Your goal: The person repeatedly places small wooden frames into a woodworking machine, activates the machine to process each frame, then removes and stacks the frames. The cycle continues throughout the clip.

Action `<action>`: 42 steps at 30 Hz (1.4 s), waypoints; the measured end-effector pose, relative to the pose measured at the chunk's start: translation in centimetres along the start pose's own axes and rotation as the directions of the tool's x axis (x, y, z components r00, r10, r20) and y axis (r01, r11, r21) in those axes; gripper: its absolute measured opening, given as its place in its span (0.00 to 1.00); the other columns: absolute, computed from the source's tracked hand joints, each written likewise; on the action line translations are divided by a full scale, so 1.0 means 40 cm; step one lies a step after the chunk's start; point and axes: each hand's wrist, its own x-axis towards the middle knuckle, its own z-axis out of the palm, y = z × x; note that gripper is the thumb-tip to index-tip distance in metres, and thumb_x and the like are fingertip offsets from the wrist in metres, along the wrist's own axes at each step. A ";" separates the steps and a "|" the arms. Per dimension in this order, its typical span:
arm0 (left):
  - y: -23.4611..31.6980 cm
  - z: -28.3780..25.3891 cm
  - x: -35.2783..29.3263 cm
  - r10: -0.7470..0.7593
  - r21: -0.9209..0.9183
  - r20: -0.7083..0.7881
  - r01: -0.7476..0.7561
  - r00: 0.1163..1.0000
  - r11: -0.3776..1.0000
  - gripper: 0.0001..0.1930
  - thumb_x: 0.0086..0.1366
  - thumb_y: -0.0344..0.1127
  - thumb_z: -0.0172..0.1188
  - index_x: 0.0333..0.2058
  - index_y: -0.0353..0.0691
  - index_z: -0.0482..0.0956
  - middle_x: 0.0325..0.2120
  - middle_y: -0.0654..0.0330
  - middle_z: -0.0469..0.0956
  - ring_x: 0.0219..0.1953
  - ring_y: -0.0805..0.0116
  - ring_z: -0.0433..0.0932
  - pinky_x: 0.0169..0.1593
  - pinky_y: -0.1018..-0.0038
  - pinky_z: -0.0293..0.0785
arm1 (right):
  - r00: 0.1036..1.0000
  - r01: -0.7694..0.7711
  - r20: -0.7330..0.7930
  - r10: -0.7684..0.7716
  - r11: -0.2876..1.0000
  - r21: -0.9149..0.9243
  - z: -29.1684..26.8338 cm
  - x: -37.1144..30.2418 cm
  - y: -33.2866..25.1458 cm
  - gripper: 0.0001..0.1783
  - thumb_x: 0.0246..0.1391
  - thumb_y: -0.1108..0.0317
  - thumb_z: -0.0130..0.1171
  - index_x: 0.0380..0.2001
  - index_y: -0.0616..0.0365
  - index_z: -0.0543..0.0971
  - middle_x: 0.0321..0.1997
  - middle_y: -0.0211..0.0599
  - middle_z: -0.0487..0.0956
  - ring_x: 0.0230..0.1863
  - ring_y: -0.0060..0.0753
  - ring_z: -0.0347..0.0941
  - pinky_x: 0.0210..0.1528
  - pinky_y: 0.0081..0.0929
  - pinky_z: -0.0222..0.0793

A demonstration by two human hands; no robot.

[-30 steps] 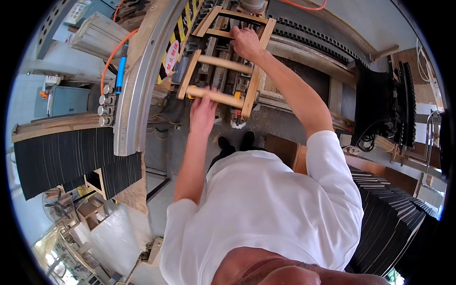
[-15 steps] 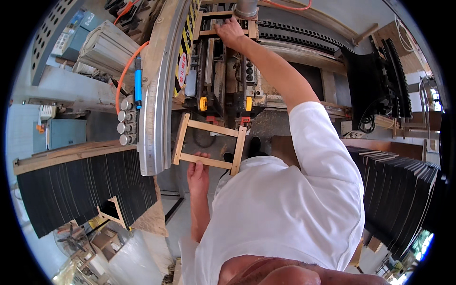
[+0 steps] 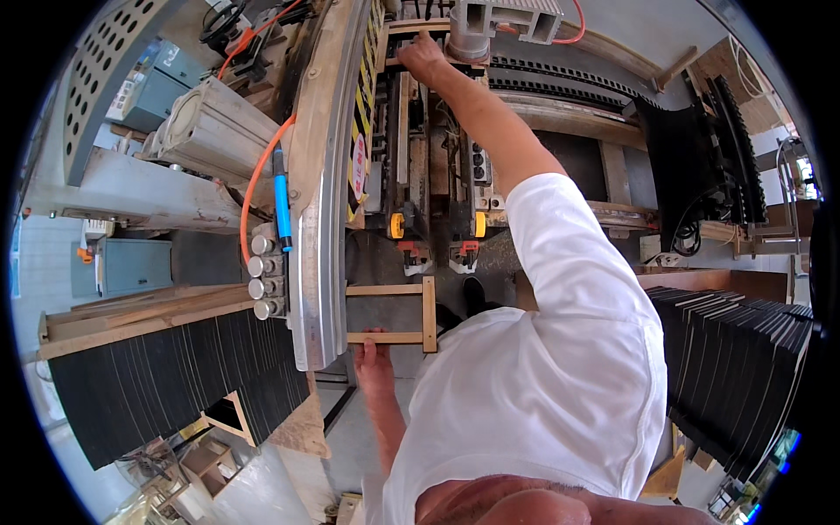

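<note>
My left hand [image 3: 375,366] is closed on the near bar of a light wooden frame [image 3: 429,313], fingers below it and thumb over the edge. The frame is held level in front of my body. Its left end is hidden by the long metal beam [image 3: 317,324]. With my arm stretched far forward, my right hand [image 3: 423,59] is at a second wooden frame [image 3: 418,26], lying on the machine [image 3: 404,140] beside a grey cylinder [image 3: 470,42]. The right fingers are curled down over that frame; their tips are partly hidden.
Black panels stand in long rows at the left [image 3: 175,376] and right [image 3: 735,367]. Yellow knobs [image 3: 397,226] and red-and-white clamps [image 3: 415,255] project from the machine's near end. An orange hose [image 3: 249,197] and blue tube [image 3: 282,206] run along the beam.
The wooden frame in my left hand has turned from tilted to nearly square, its left end passing behind the beam. My right hand stays at the far frame. The whole view has shifted slightly.
</note>
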 end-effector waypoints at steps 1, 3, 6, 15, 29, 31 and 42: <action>-0.012 0.003 -0.004 0.003 -0.013 -0.007 -0.003 1.000 1.000 0.20 0.65 0.35 0.59 0.51 0.33 0.68 0.45 0.56 0.74 0.51 0.60 0.72 0.62 0.61 0.64 | 1.000 0.022 0.003 -0.023 0.999 0.031 -0.003 0.005 -0.003 0.12 0.52 0.71 0.59 0.40 0.45 0.78 0.36 0.31 0.81 0.44 0.36 0.75 0.53 0.39 0.59; -0.030 0.008 -0.008 -0.001 -0.011 -0.035 0.001 0.999 1.000 0.19 0.65 0.36 0.60 0.51 0.33 0.68 0.45 0.57 0.74 0.51 0.61 0.72 0.61 0.62 0.64 | 0.999 0.035 0.039 -0.037 0.998 0.055 -0.006 0.007 -0.008 0.13 0.54 0.72 0.58 0.41 0.40 0.78 0.36 0.30 0.80 0.42 0.38 0.75 0.54 0.42 0.59; -0.048 0.037 0.009 -0.024 0.010 -0.050 0.024 0.998 1.000 0.18 0.66 0.37 0.59 0.51 0.35 0.70 0.46 0.58 0.75 0.51 0.62 0.72 0.60 0.63 0.65 | 0.999 -0.020 -0.021 0.024 0.984 0.176 0.040 0.026 0.025 0.12 0.55 0.71 0.58 0.41 0.40 0.78 0.36 0.31 0.80 0.42 0.39 0.76 0.54 0.44 0.60; -0.127 0.031 0.018 -0.014 -0.001 -0.066 0.014 0.998 1.000 0.16 0.66 0.37 0.59 0.50 0.39 0.71 0.46 0.60 0.76 0.51 0.64 0.73 0.55 0.66 0.68 | 0.997 0.071 -0.043 -0.065 0.987 0.142 0.030 0.038 0.031 0.14 0.56 0.71 0.56 0.43 0.37 0.79 0.34 0.31 0.80 0.41 0.42 0.77 0.62 0.60 0.57; -0.222 0.017 -0.015 0.068 0.102 -0.281 -0.040 0.957 0.994 0.19 0.65 0.36 0.60 0.52 0.38 0.71 0.48 0.58 0.76 0.50 0.65 0.75 0.54 0.65 0.68 | 0.985 0.162 -0.067 -0.158 0.985 0.056 0.032 0.034 0.050 0.15 0.56 0.70 0.57 0.44 0.37 0.79 0.39 0.32 0.80 0.50 0.50 0.72 0.62 0.70 0.51; -0.211 0.035 -0.023 0.070 0.145 -0.348 -0.020 0.935 0.989 0.17 0.65 0.35 0.58 0.51 0.37 0.72 0.45 0.60 0.77 0.47 0.68 0.75 0.51 0.69 0.69 | 0.981 0.149 -0.136 -0.138 0.986 0.076 0.063 0.043 0.054 0.14 0.54 0.69 0.59 0.43 0.38 0.80 0.39 0.32 0.80 0.52 0.51 0.72 0.62 0.71 0.50; -0.094 0.021 -0.108 0.295 0.255 -0.387 -0.206 0.874 0.945 0.17 0.68 0.38 0.54 0.52 0.38 0.70 0.47 0.59 0.76 0.48 0.70 0.75 0.47 0.75 0.71 | 0.974 0.200 0.092 -0.207 0.977 0.074 -0.007 0.044 0.082 0.18 0.50 0.69 0.55 0.47 0.47 0.76 0.47 0.38 0.80 0.50 0.49 0.75 0.57 0.70 0.56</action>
